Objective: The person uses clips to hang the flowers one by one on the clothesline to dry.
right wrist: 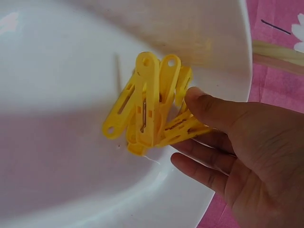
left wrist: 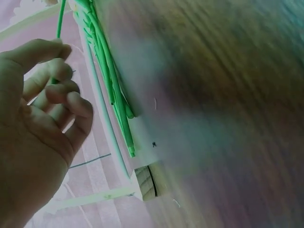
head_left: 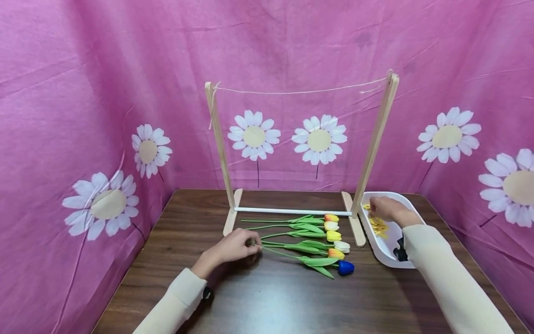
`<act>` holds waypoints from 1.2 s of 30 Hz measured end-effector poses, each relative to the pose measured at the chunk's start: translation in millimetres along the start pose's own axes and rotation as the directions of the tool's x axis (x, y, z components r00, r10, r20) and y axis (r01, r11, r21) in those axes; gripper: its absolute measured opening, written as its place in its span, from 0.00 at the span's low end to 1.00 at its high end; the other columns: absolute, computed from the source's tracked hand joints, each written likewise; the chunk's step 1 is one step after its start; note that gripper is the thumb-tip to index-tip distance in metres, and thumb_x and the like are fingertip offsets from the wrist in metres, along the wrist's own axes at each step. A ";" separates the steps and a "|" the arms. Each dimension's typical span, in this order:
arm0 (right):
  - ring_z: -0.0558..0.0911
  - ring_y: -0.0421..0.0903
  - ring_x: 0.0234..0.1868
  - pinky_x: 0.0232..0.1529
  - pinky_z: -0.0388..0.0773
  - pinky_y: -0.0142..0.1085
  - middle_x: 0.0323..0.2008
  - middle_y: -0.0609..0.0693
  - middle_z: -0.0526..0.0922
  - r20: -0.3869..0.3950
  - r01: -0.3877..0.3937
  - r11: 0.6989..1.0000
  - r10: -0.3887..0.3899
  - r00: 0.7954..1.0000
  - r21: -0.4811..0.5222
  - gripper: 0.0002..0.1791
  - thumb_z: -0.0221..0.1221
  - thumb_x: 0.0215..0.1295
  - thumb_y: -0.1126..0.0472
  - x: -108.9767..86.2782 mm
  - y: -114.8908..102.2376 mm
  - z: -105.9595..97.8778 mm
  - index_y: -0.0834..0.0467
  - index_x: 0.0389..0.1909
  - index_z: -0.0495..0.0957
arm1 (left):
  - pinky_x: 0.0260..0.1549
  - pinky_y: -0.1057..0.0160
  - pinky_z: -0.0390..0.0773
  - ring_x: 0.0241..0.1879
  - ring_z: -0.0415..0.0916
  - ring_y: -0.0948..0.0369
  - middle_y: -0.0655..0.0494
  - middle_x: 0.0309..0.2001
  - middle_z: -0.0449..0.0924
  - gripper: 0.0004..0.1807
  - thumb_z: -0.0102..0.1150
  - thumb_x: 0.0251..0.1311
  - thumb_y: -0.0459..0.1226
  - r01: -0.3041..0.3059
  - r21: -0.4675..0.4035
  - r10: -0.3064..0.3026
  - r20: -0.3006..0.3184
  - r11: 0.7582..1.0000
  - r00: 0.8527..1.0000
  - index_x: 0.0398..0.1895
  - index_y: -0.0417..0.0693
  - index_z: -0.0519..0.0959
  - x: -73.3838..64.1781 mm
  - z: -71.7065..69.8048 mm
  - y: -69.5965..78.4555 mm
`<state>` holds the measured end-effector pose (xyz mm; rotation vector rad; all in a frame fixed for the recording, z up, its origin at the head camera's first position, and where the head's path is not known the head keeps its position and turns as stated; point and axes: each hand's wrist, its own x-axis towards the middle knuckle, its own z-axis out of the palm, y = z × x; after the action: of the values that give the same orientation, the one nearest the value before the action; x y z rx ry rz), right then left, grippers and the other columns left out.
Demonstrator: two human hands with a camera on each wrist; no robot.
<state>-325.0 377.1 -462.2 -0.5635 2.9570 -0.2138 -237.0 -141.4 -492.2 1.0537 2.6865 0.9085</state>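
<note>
At the table's middle, my left hand (head_left: 234,246) pinches a thin green stem (left wrist: 61,21) between thumb and fingers; in the head view it appears to lead to the blue tulip (head_left: 345,267). Beside that flower lie several more artificial tulips (head_left: 333,236) in yellow, white and orange, their heads to the right. My right hand (head_left: 390,210) reaches down into a white tray (head_left: 377,254). There its thumb and fingers close around a yellow clothespin (right wrist: 183,128) at the edge of a small pile of yellow clothespins (right wrist: 147,99).
Behind the tulips stands a wooden frame (head_left: 221,148) with a string (head_left: 292,93) tied across its top and a white rod (head_left: 292,211) along its base. The tray is close to the frame's right foot (head_left: 354,227). Pink cloth (head_left: 292,41) with daisies surrounds the wooden table (head_left: 267,306).
</note>
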 end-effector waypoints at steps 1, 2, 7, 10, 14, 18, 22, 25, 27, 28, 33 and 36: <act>0.77 0.50 0.30 0.34 0.78 0.46 0.26 0.52 0.79 -0.010 0.005 1.000 -0.005 1.000 -0.002 0.11 0.69 0.61 0.64 -0.5 0.1 -0.5 0.60 0.30 0.75 | 0.29 0.71 0.74 0.25 0.70 0.75 0.63 0.28 0.85 0.03 0.66 0.72 0.37 0.005 -0.047 -0.006 -0.008 0.999 1.000 0.40 0.51 0.88 -0.2 -1.1 0.4; 0.77 0.50 0.30 0.34 0.77 0.46 0.26 0.52 0.79 -0.016 0.006 1.000 -0.006 1.000 0.002 0.11 0.69 0.61 0.64 -0.8 0.9 -1.0 0.60 0.30 0.74 | 0.28 0.71 0.74 0.26 0.70 0.74 0.63 0.29 0.86 0.03 0.66 0.72 0.37 0.009 -0.092 -0.011 -0.020 0.996 1.000 0.40 0.50 0.88 -0.4 -2.0 1.2; 0.81 0.52 0.33 0.38 0.81 0.49 0.32 0.58 0.83 -0.024 -0.037 0.998 0.038 0.999 0.056 0.16 0.70 0.63 0.65 -2.6 5.6 -5.3 0.68 0.43 0.75 | 0.30 0.72 0.72 0.27 0.70 0.72 0.63 0.30 0.83 0.03 0.69 0.70 0.39 0.060 -0.311 -0.088 -0.076 0.949 0.993 0.39 0.52 0.89 -0.3 -4.1 7.0; 0.85 0.55 0.36 0.42 0.84 0.53 0.37 0.64 0.85 -0.031 -0.079 0.991 0.083 0.996 0.106 0.25 0.72 0.63 0.64 -3.9 8.4 -10.1 0.74 0.53 0.74 | 0.27 0.72 0.69 0.25 0.68 0.72 0.61 0.29 0.81 0.03 0.69 0.70 0.38 0.062 -0.439 -0.122 -0.109 0.896 0.987 0.40 0.50 0.89 0.9 -5.5 11.3; 0.86 0.55 0.37 0.42 0.84 0.54 0.37 0.64 0.87 -0.086 -0.099 0.979 0.116 0.989 0.178 0.22 0.72 0.63 0.63 -7.0 12.3 -17.3 0.75 0.51 0.79 | 0.26 0.71 0.73 0.24 0.71 0.69 0.58 0.28 0.80 0.05 0.66 0.72 0.33 0.008 -0.583 -0.128 -0.164 0.813 0.978 0.44 0.41 0.85 4.9 -7.4 18.2; 0.88 0.62 0.43 0.47 0.84 0.58 0.40 0.66 0.89 -0.151 -0.074 0.973 0.109 0.982 0.221 0.15 0.69 0.67 0.65 -11.6 12.1 -23.5 0.69 0.49 0.83 | 0.34 0.60 0.88 0.28 0.85 0.61 0.48 0.36 0.86 0.09 0.59 0.77 0.31 -0.117 -0.712 -0.063 -0.221 0.692 0.973 0.50 0.30 0.76 9.5 -7.3 26.2; 0.87 0.69 0.49 0.49 0.83 0.63 0.47 0.70 0.88 -0.166 -0.059 0.969 0.101 0.981 0.240 0.13 0.65 0.72 0.66 -14.5 9.5 -25.3 0.65 0.54 0.79 | 0.49 0.41 0.89 0.40 0.93 0.49 0.23 0.56 0.81 0.14 0.46 0.84 0.33 -0.241 -0.803 0.078 -0.238 0.546 0.968 0.54 0.24 0.62 14.8 -4.8 32.2; 0.86 0.69 0.49 0.49 0.83 0.61 0.47 0.71 0.87 -0.177 -0.056 0.968 0.101 0.979 0.243 0.17 0.66 0.72 0.64 -16.0 5.9 -27.1 0.67 0.55 0.77 | 0.55 0.38 0.86 0.46 0.92 0.49 0.20 0.57 0.80 0.14 0.42 0.86 0.35 -0.265 -0.825 0.108 -0.245 0.499 0.964 0.54 0.28 0.59 18.6 -3.1 36.7; 0.87 0.68 0.48 0.48 0.83 0.60 0.46 0.70 0.87 -0.196 -0.049 0.968 0.099 0.976 0.245 0.19 0.68 0.71 0.62 -17.3 1.6 -30.1 0.69 0.54 0.77 | 0.58 0.40 0.85 0.47 0.92 0.53 0.27 0.54 0.85 0.12 0.46 0.84 0.34 -0.259 -0.830 0.082 -0.252 0.494 0.964 0.55 0.31 0.63 20.3 -3.1 40.6; 0.87 0.67 0.47 0.48 0.84 0.59 0.44 0.68 0.88 -0.205 -0.046 0.969 0.098 0.974 0.245 0.19 0.69 0.70 0.60 -18.1 -1.2 -32.3 0.69 0.53 0.78 | 0.59 0.43 0.85 0.46 0.91 0.55 0.34 0.53 0.87 0.11 0.50 0.83 0.33 -0.247 -0.831 0.056 -0.253 0.498 0.966 0.55 0.32 0.65 21.1 -3.4 42.8; 0.87 0.57 0.41 0.41 0.84 0.49 0.39 0.61 0.89 -0.226 -0.023 0.970 0.079 0.971 0.241 0.17 0.71 0.68 0.59 -25.8 -18.1 -47.4 0.67 0.48 0.82 | 0.57 0.55 0.87 0.44 0.90 0.61 0.57 0.47 0.91 0.11 0.62 0.74 0.31 -0.206 -0.822 -0.061 -0.280 0.531 0.958 0.53 0.32 0.78 25.5 -5.9 54.3; 0.87 0.52 0.40 0.37 0.82 0.42 0.38 0.58 0.89 -0.227 -0.002 0.974 0.055 0.972 0.228 0.17 0.71 0.69 0.58 -30.1 -30.0 -57.0 0.67 0.48 0.82 | 0.56 0.57 0.88 0.46 0.90 0.60 0.60 0.46 0.92 0.12 0.64 0.74 0.33 -0.215 -0.790 -0.095 -0.325 0.574 0.941 0.51 0.32 0.80 28.1 -7.8 60.2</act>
<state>-294.9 367.3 -398.6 -0.4945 3.0976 -0.6472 -225.5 -92.1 -448.4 0.7796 1.9242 2.2203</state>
